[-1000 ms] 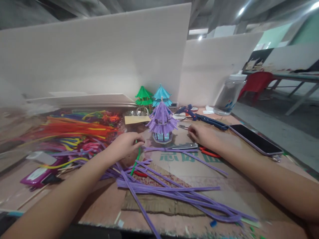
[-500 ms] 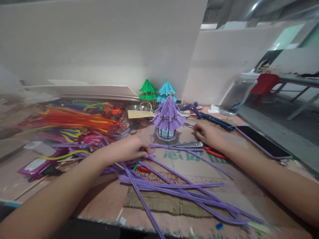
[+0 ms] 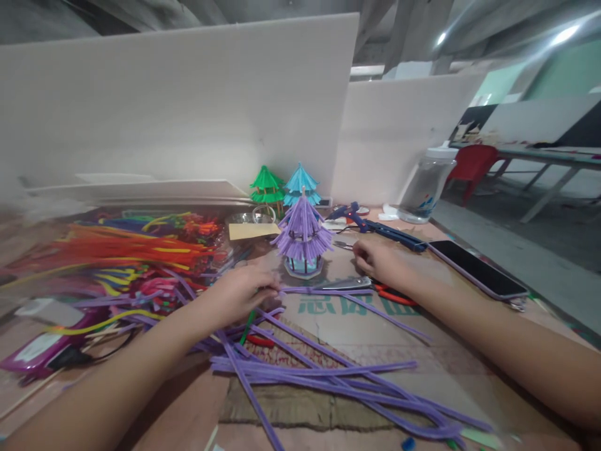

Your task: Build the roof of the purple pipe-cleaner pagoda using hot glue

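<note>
A small purple pagoda [image 3: 303,235], built of chenille stems in tiers, stands upright on an octagonal base between my hands. My left hand [image 3: 246,289] rests left of it, fingers curled down over the end of some purple chenille stems [image 3: 323,292]; what lies under the fingertips is hidden. Loosely closed, my right hand [image 3: 375,260] lies to the right of the pagoda, its fingers against the end of a thin metal tool [image 3: 344,245]. Scissor-like metal blades [image 3: 350,284] and red handles [image 3: 394,294] lie just below it. More purple stems [image 3: 338,371] cross in front.
Green [image 3: 266,185] and blue [image 3: 300,180] pagodas stand behind. Coloured chenille stems [image 3: 136,244] pile up at left. At right are a glue gun [image 3: 350,214], a dark blue long-handled tool [image 3: 394,235], a phone [image 3: 479,269] and a clear bottle [image 3: 425,185].
The view has tilted up and turned slightly right, so everything sits lower and further left. Both hands keep about the same places beside the pagoda.
</note>
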`<state>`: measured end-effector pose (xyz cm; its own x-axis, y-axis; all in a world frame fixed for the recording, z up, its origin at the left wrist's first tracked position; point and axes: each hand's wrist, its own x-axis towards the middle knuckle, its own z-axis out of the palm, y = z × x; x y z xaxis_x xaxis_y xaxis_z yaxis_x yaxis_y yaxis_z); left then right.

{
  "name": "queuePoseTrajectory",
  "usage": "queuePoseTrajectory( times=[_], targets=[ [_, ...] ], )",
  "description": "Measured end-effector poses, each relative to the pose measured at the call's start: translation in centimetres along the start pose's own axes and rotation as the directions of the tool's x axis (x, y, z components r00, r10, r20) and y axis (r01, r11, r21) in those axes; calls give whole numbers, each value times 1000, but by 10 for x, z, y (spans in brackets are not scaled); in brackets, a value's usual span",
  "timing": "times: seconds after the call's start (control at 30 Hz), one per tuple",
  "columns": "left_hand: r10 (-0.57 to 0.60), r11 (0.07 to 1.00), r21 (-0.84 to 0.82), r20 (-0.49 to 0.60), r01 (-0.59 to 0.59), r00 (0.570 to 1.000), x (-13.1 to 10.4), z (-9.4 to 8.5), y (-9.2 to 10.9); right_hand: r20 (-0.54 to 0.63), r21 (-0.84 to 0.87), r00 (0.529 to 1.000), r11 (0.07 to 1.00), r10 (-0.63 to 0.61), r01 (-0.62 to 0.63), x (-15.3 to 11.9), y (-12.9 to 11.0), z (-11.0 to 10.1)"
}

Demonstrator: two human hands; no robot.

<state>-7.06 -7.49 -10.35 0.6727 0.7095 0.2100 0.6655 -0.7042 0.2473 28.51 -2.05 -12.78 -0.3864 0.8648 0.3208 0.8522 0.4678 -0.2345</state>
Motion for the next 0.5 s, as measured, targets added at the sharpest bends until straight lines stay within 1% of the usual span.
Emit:
queuePoseTrajectory(
  times=[0.23, 0.33, 0.43, 0.5],
  targets=[
    [48, 999, -9, -91, -49, 995, 1, 6, -3, -4, -51, 998, 997, -55, 55, -1, -1, -2],
    [76, 997, -8, -123, -77, 990, 1, 9, -1, -18, -51, 998, 997, -60, 59, -1, 0, -1],
    [102, 995, 9, -149, -102, 984, 1, 9, 6, -72, -35, 996, 998, -51, 49, -1, 2, -2],
    [104, 995, 24, -184, -102, 977, 4, 5, 14, -112, 1, 991, 997, -70, 71, -1, -1, -7]
  ],
)
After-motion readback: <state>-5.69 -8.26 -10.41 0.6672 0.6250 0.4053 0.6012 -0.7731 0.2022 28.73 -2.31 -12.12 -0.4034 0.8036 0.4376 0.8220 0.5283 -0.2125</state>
